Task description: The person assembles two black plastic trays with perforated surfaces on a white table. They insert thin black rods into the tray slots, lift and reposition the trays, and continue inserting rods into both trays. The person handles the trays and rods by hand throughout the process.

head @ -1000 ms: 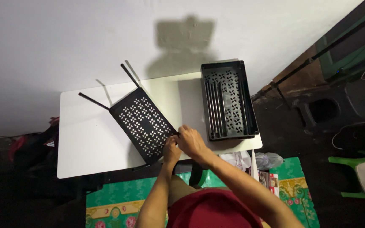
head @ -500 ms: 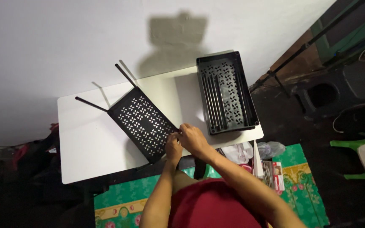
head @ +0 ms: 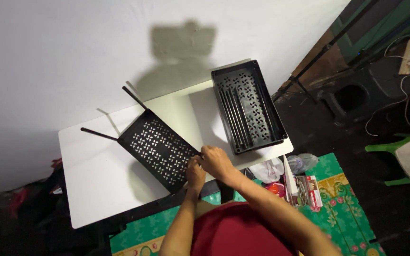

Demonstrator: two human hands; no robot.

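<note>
both hands pinching perforated black panel's near corner, white table, black tray beside

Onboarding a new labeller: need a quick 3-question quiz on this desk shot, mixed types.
1. True or false: both hands, left hand and right hand, meet at the near edge of the perforated black panel.
2. What lies inside the black perforated tray? A) loose black rods B) a cloth C) bottles
3. How many rods stick out from the panel's far side?

Key:
1. True.
2. A, black rods.
3. Two, reaching across the white table toward the wall.
</note>
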